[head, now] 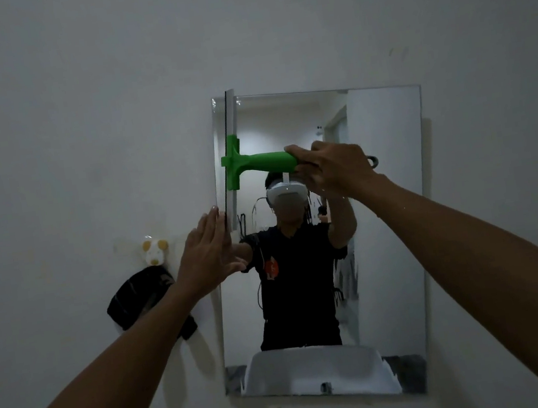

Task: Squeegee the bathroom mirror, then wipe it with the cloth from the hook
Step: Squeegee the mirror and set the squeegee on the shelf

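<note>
We saw that both forearms were bare, with no sleeves, watch or rings on the left hand [207, 253] or the right hand [336, 169]. Our reflection wore a black short-sleeved shirt with an orange mark on the chest (its design too small to read), a white headset, and thin cables hanging alongside.

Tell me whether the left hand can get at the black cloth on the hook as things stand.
Probably yes. The left hand is open and empty, flat at the mirror's left edge, and the black cloth hangs just below-left of it on the wall, with nothing between.
</note>
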